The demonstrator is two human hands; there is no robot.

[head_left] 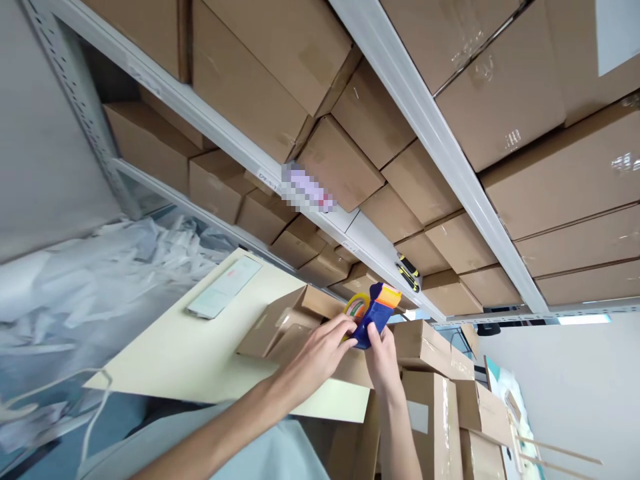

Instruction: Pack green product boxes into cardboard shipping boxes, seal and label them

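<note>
A blue and orange tape dispenser (379,313) with a yellow roll of tape (356,305) is held up in front of me. My right hand (381,353) is wrapped round its blue body from below, thumb on the side. From the left, my left hand (325,347) reaches to the dispenser, its fingers closed at the roll and the lower edge of the body. Behind and below my hands, a cardboard box (285,323) with raised flaps lies on the pale yellow table (210,353).
A pale flat pad (225,287) lies on the table's far end. Metal shelving (415,93) packed with cardboard boxes rises beyond, with yellow-black cutters (409,273) on one shelf. Stacked boxes (435,413) stand at right. White plastic material (125,287) is heaped at left.
</note>
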